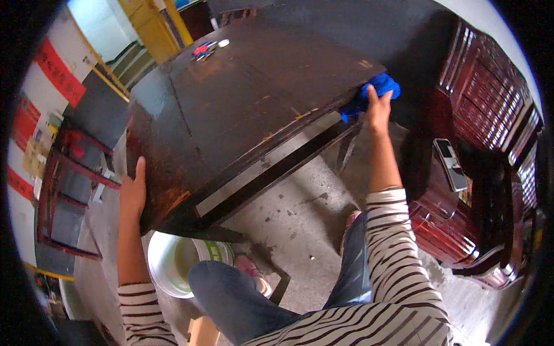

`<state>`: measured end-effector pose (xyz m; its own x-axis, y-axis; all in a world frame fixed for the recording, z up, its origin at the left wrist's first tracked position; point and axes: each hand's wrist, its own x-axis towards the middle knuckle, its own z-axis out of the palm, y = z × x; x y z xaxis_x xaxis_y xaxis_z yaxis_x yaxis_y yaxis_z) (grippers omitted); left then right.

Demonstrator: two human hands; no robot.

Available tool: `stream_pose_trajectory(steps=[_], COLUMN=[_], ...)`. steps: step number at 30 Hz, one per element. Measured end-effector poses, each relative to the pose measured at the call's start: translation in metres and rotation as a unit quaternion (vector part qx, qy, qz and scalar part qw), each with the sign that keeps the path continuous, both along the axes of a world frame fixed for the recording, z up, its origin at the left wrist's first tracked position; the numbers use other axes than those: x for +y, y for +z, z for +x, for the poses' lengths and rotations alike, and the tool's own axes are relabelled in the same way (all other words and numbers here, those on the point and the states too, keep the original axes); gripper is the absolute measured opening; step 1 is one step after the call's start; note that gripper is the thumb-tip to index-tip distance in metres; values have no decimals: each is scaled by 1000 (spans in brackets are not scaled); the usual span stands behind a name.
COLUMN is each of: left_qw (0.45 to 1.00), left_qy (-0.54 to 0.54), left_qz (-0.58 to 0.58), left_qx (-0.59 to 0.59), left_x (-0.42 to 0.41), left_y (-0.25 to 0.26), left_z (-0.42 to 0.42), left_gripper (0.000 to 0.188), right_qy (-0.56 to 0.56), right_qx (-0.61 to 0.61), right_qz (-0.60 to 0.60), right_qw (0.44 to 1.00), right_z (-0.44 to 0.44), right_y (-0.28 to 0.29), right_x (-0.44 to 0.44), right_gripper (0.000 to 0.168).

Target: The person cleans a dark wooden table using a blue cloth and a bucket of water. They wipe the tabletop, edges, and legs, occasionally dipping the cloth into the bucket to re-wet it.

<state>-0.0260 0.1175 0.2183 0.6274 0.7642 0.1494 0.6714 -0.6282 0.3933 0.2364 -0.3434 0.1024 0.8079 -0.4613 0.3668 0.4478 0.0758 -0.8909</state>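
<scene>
A dark brown wooden table (229, 104) with worn, scratched edges stands before me. My left hand (133, 192) rests against the table's left edge near the close corner, thumb up; its other fingers are hidden. At the far right corner, my right hand (379, 108) grips a bright blue cloth (383, 86) against the table's edge. Part of the cloth hangs below the tabletop. Beneath the near corner, a white plastic bucket (169, 264) holds cloudy liquid, partly covered by my knee.
A carved reddish wooden chair (484, 99) stands at right, with a mobile phone (450, 164) lying on it. Small items (203, 50) and a white lid (223, 43) sit on the table's far side. A red-brown wooden frame (69, 199) stands at left, and a light wooden piece (202, 332) lies below me.
</scene>
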Motion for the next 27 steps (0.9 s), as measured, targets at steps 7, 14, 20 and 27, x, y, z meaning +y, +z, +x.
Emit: stream_pose_trajectory(steps=[7,14,20,27], left_qw=[1000,1000,1000,995], left_qy=[-3,-9,-11,-20], left_qz=[-1,-9,2,-47], left_qx=[10,-3,-29,-83], left_x=[-7,0,5,13], left_y=[5,1,-2,-7], left_z=[4,-8,-1,-9], left_gripper=[104,103,100,99], right_qy=[-37,91,179,233], right_qx=[-6,-67,-65,-247], right_qz=[-69,-139,-373,-447], right_qw=[997,984,908,828], right_z=[-4,-146,-251,-250], right_y=[14,-3,-32,-32], right_x=[2,148,244,231], right_gripper=[35,37,24,16])
